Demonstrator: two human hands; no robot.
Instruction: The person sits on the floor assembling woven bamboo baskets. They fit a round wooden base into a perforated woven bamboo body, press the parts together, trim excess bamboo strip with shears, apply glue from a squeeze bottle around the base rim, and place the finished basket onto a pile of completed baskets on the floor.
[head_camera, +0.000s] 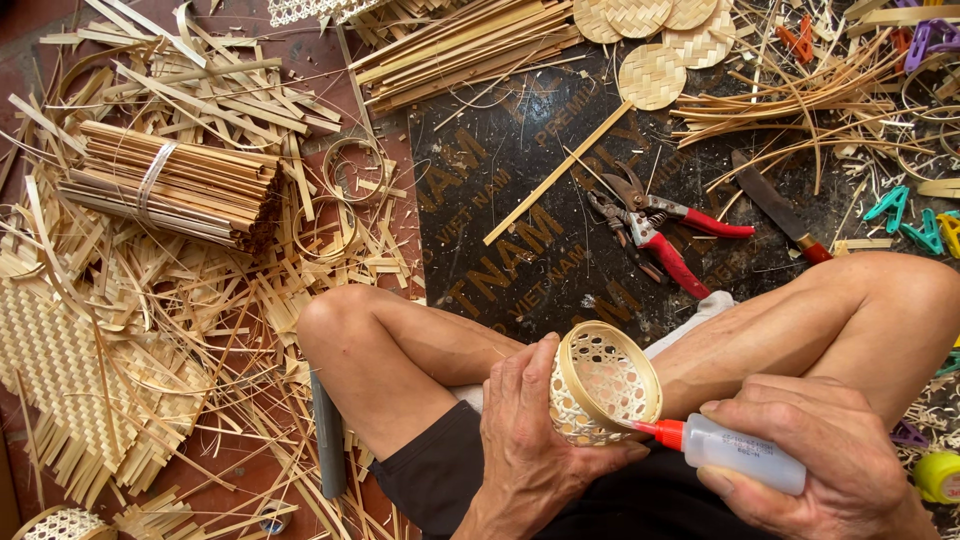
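Dark printed board (520, 180) on floor, ringed by bamboo strips; tied bundle of split bamboo slats (175, 185) far left. Red-handled pruning shears (655, 230) lie on board. Left hand (535, 450) wrapped round small woven bamboo cup (600, 385), over the lap. Right hand (825, 450) closed on clear glue bottle (745, 453), red nozzle touching the cup's rim.

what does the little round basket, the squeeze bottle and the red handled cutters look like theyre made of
Small basket, held in the left hand: pale woven bamboo or cane strips, unfinished matte, open lattice visible.
Squeeze bottle, in the right hand: translucent soft-looking plastic, with an orange-red nozzle at the basket rim.
Cutters: dull grey metal blades; glossy red handles, probably plastic-coated.
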